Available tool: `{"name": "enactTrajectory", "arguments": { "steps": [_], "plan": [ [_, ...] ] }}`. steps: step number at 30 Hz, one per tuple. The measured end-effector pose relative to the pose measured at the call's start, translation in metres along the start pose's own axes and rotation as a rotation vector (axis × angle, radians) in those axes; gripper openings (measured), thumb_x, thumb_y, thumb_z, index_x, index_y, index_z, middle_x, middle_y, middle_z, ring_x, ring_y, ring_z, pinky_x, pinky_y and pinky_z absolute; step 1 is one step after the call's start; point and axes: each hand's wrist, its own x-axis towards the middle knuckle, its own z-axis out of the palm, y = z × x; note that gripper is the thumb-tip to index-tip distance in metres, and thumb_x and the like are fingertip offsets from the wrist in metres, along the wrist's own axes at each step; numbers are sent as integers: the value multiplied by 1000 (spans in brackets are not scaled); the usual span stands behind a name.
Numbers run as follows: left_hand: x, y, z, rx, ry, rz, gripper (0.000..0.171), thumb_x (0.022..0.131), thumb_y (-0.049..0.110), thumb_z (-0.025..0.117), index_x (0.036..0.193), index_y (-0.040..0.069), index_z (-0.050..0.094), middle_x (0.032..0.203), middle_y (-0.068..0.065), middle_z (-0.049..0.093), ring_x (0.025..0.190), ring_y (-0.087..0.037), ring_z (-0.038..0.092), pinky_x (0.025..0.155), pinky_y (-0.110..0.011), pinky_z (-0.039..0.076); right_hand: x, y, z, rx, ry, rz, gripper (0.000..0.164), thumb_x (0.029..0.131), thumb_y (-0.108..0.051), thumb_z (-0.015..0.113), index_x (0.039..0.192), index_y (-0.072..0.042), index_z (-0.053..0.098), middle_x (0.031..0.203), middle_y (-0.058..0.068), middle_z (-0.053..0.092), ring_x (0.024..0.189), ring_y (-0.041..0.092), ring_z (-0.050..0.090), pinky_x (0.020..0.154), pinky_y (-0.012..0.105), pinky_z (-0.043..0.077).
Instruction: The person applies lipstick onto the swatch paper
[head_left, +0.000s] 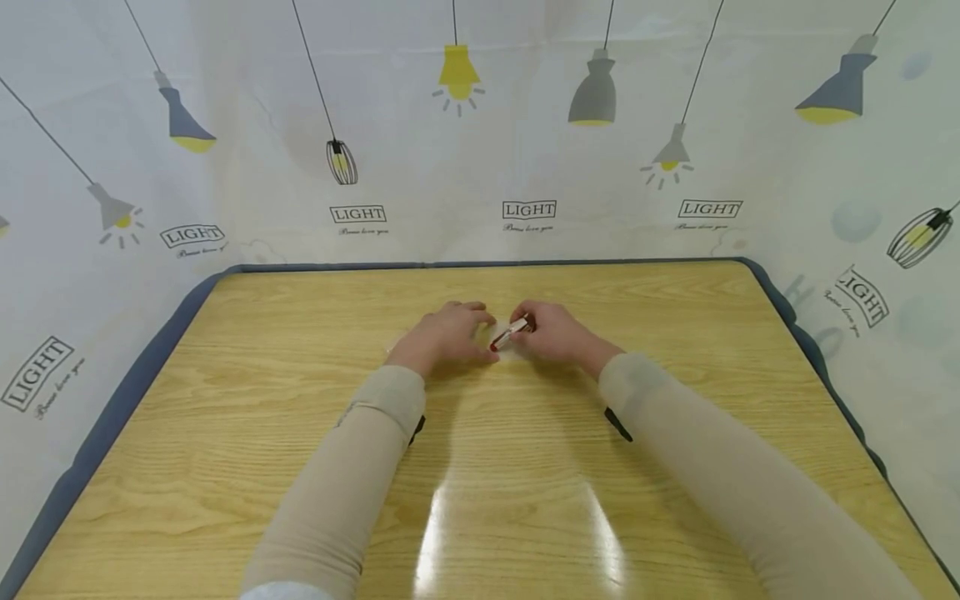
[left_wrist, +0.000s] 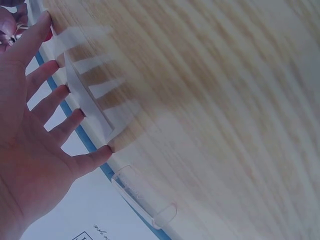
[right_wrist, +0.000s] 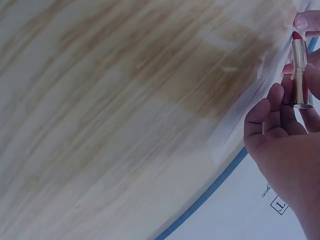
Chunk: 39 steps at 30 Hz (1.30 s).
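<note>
My right hand (head_left: 555, 332) holds a lipstick (right_wrist: 299, 70) in a shiny metallic tube, pinched between thumb and fingers. Its red tip is bare and points toward the left hand, close to a white sheet of paper (right_wrist: 235, 120) on the table. A thin red line (right_wrist: 248, 106) runs across that paper. Spread fingers of my left hand (head_left: 450, 333) rest at the paper, thumb near the lipstick tip. In the left wrist view, the paper (left_wrist: 87, 97) shows beyond the fingertips. Whether the tip touches the paper is hard to tell.
A clear plastic cover (left_wrist: 145, 197) lies on the table beyond the left little finger. The wood-grain table (head_left: 510, 483) has a blue-grey edge (head_left: 480, 265). Behind it hangs a white cloth (head_left: 420, 167) printed with lamps.
</note>
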Motion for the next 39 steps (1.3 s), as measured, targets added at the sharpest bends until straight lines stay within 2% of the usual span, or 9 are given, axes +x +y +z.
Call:
{"name": "enactTrajectory", "arguments": {
  "steps": [6, 11, 19, 25, 31, 35, 39],
  "plan": [
    [1, -1, 0, 15, -4, -3, 64, 96, 55, 74, 153, 29, 58, 174, 2, 36, 162, -32, 31, 127, -65, 33, 3, 9, -9, -58, 5, 1, 24, 104, -25, 65, 122, -9, 65, 104, 9, 67, 93, 23, 58, 84, 35, 48],
    [2, 0, 0, 22, -7, -10, 64, 96, 56, 73, 153, 30, 58, 174, 3, 36, 162, -31, 30, 127, -64, 32, 6, 20, -23, -75, 26, 56, 26, 104, -25, 66, 124, -8, 64, 107, 11, 65, 95, 25, 56, 86, 37, 47],
    [3, 0, -1, 37, -16, -11, 65, 97, 56, 71, 154, 29, 56, 175, 1, 33, 163, -33, 28, 128, -64, 31, 8, 38, -35, -75, 65, 76, 26, 103, -23, 68, 122, -6, 65, 103, 12, 61, 91, 26, 52, 78, 35, 44],
    [5, 4, 3, 34, 12, -24, 65, 98, 64, 65, 149, 25, 60, 172, 0, 38, 160, -33, 33, 126, -63, 35, 7, 36, -35, -54, 75, 78, 29, 104, -24, 68, 126, -5, 65, 108, 14, 63, 93, 26, 54, 79, 35, 47],
    [12, 14, 12, 61, 70, -93, 71, 94, 74, 63, 144, 23, 62, 164, 0, 46, 151, -34, 42, 116, -68, 43, 7, 32, -33, -43, 89, 83, 29, 104, -25, 68, 127, -6, 64, 109, 13, 62, 94, 26, 55, 80, 36, 48],
    [14, 19, 12, 87, 75, -118, 72, 95, 71, 64, 148, 23, 58, 163, -2, 45, 150, -36, 43, 113, -71, 45, 6, 31, -33, -46, 80, 83, 29, 104, -24, 68, 126, -6, 64, 108, 13, 62, 94, 26, 54, 80, 36, 47],
    [10, 18, 7, 106, 62, -101, 65, 96, 63, 68, 147, 24, 60, 164, -1, 47, 151, -36, 44, 117, -75, 38, 3, 29, -35, -41, 71, 79, 30, 105, -24, 68, 128, -5, 64, 107, 13, 61, 93, 26, 54, 78, 34, 47]
  ]
}}
